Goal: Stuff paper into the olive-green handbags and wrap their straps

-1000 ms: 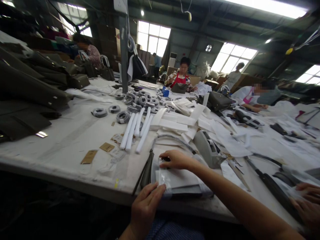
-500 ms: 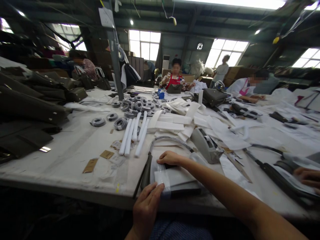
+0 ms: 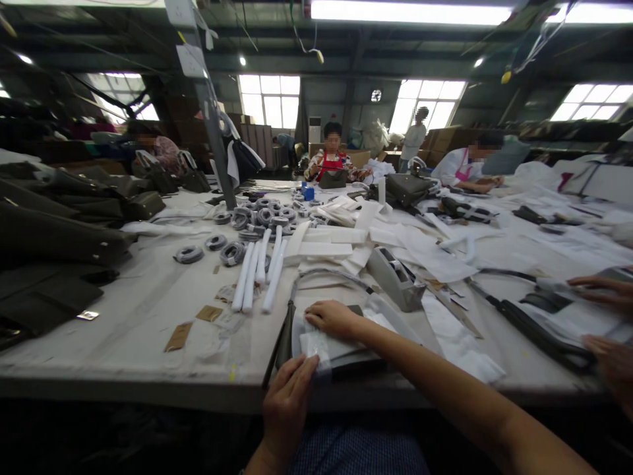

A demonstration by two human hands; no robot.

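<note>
A dark handbag (image 3: 358, 367) lies at the table's front edge, with white and clear wrapping (image 3: 316, 344) over its near side. Its long handle (image 3: 330, 272), covered in film, arches up behind it. My left hand (image 3: 287, 390) is closed at the lower left of the wrapping, fingertips pressed on its edge; its thumb is largely hidden. My right hand (image 3: 332, 319) rests palm down on the upper part of the wrapping, fingers stretched out. Just behind the bag stands a grey tape dispenser (image 3: 395, 280).
White foam tubes (image 3: 251, 274), coiled grey straps (image 3: 267, 218) and white foam strips (image 3: 329, 241) cover the table's middle. Brown tags (image 3: 179, 336) lie at left near stacked dark bags (image 3: 54, 224). A co-worker's hands (image 3: 606, 290) handle another bag at right; other people sit across.
My right hand has shifted from pinching the wrapping's upper left edge to lying flatter over it. My left hand stays at the lower edge. The view has turned slightly right.
</note>
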